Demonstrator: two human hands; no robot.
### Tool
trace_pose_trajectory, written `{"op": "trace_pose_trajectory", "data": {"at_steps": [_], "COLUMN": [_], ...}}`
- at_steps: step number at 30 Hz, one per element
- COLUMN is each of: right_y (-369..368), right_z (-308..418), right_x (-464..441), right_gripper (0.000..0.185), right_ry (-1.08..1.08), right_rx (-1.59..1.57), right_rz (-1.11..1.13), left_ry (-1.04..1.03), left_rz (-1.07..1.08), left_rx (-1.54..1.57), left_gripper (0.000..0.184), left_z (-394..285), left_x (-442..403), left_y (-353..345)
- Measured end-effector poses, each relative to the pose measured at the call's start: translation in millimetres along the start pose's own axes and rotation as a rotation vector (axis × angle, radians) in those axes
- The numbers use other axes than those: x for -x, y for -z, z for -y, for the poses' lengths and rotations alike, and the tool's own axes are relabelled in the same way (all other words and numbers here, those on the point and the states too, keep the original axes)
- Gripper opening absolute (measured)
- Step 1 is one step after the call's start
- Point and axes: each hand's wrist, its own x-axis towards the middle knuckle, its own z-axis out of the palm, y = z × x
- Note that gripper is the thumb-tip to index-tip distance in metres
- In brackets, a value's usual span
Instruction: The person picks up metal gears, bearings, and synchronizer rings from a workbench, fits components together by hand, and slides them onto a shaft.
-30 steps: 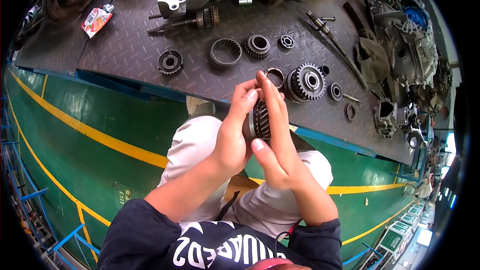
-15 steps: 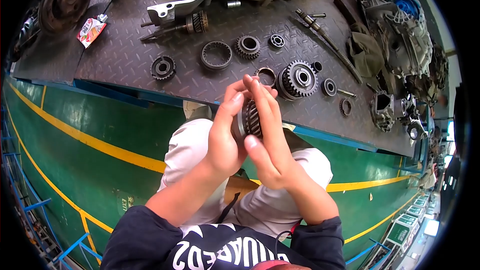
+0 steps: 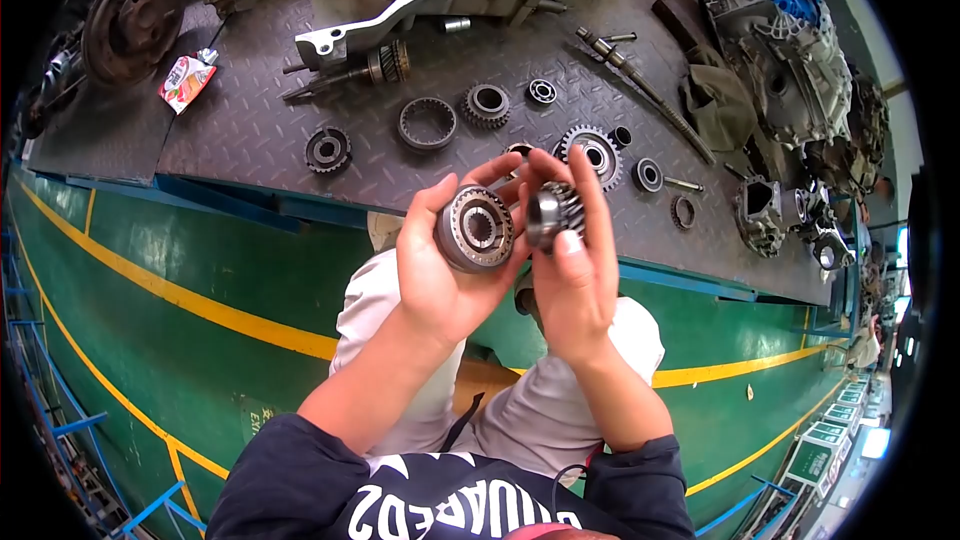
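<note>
In my left hand (image 3: 432,275) rests a round synchronizer hub (image 3: 477,229) with a splined centre hole, its face turned up toward me. My fingers curl around its rim. My right hand (image 3: 578,290) grips a helical gear (image 3: 556,216) between thumb and fingers, its smooth collar facing left. The two parts are slightly apart, in front of the bench edge. Beyond my right fingertips a large toothed gear (image 3: 603,152) lies on the bench, partly covered by them. A thin ring (image 3: 519,149) behind my fingers is mostly hidden.
On the steel bench (image 3: 250,110) lie a toothed sleeve ring (image 3: 427,124), a gear (image 3: 486,106), a small bearing (image 3: 542,92), another hub (image 3: 328,150) and a bearing (image 3: 648,175). A long shaft (image 3: 645,90) and gearbox housings (image 3: 790,60) sit farther right.
My hands, pressed together around the stacked parts before, have drawn apart. The helical gear is now separate in my right hand, and the hub in my left has tilted face up.
</note>
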Motion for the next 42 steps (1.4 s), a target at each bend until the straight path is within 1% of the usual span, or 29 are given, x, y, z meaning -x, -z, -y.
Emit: {"op": "trace_pose_trajectory", "data": {"at_steps": [1,3,4,5,7,8,9,11,12,13,14,15,16,18,20,21,23,24,25,27,28,29,31,32,33,35,37,41,42], "right_y": [-3,-5,-8,-13,-18,-22,-25,-19,-19,-17,-12,-6,0,8,17,19,17,15,13,16,12,11,9,3,-2,-17,-24,-27,-25], "right_z": [0,-8,-11,-9,-11,-7,3,17,27,29,28,24,21,14,5,2,4,3,6,-5,-1,-4,-6,-6,-2,12,13,0,-5], "right_x": [2,4,3,2,2,1,-4,-12,-12,-15,-18,-19,-19,-18,-19,-23,-21,-23,-22,-17,-17,-15,-12,-11,-8,-3,-3,1,1], "right_gripper": [0.068,0.069,0.071,0.070,0.071,0.076,0.074,0.070,0.063,0.056,0.055,0.054,0.053,0.051,0.047,0.047,0.046,0.044,0.043,0.043,0.042,0.041,0.038,0.035,0.033,0.034,0.038,0.035,0.035], "right_ry": [0.038,0.172,0.237,0.257,0.109,0.027,0.032,0.008,-0.031,-0.049,-0.091,-0.140,-0.136,-0.140,-0.190,-0.199,-0.211,-0.219,-0.231,-0.141,-0.156,-0.127,-0.160,-0.150,-0.084,-0.060,-0.082,-0.069,-0.054], "right_rx": [0.100,0.397,0.477,0.541,0.227,-0.112,-0.296,-0.483,-0.599,-0.731,-0.811,-0.894,-0.953,-1.073,-1.270,-1.342,-1.371,-1.342,-1.269,-1.333,-1.272,-1.276,-1.201,-1.145,-1.198,-0.888,-0.683,-0.733,-0.750], "right_rz": [0.057,0.146,0.181,0.174,0.009,-0.064,-0.127,-0.177,-0.227,-0.295,-0.328,-0.362,-0.344,-0.304,-0.259,-0.224,-0.247,-0.304,-0.327,-0.179,-0.198,-0.142,-0.090,-0.167,-0.116,-0.154,-0.236,-0.285,-0.293], "left_ry": [-0.035,-0.122,-0.192,-0.262,-0.421,-0.512,-0.606,-0.697,-0.818,-0.832,-0.848,-0.743,-0.639,-0.738,-0.838,-0.880,-0.951,-0.980,-0.941,-0.954,-0.916,-0.941,-1.058,-1.023,-0.988,-0.834,-0.903,-1.085,-1.190], "left_rz": [-0.019,-0.047,-0.044,-0.041,0.022,0.046,0.075,0.109,0.107,0.117,0.126,0.136,0.141,0.186,0.227,0.246,0.270,0.276,0.291,0.242,0.216,0.245,0.248,0.171,0.163,0.063,0.070,0.156,0.233], "left_rx": [-0.036,-0.136,-0.324,-0.514,-0.989,-1.180,-1.366,-1.604,-1.701,-1.753,-1.806,-1.819,-1.834,-1.903,-1.942,-1.915,-1.864,-1.971,-1.999,-2.030,-2.037,-2.027,-2.056,-1.985,-1.906,-1.683,-1.676,-1.764,-1.812], "left_gripper": [0.055,0.051,0.049,0.047,0.046,0.048,0.050,0.056,0.056,0.057,0.058,0.060,0.063,0.070,0.081,0.078,0.072,0.065,0.054,0.045,0.042,0.041,0.039,0.040,0.037,0.036,0.034,0.031,0.030], "left_z": [2,7,10,13,16,19,23,31,41,47,53,47,43,45,41,39,32,28,25,17,18,15,11,10,8,10,5,0,3], "left_x": [0,-2,-2,-2,-8,-15,-22,-27,-27,-30,-34,-38,-42,-38,-35,-35,-36,-33,-34,-36,-31,-31,-31,-29,-27,-21,-19,-34,-36], "left_y": [-1,-3,-5,-9,-12,-16,-27,-54,-72,-78,-84,-81,-76,-63,-45,-40,-32,-39,-41,-32,-34,-30,-25,-25,-24,-27,-21,-10,-14]}}
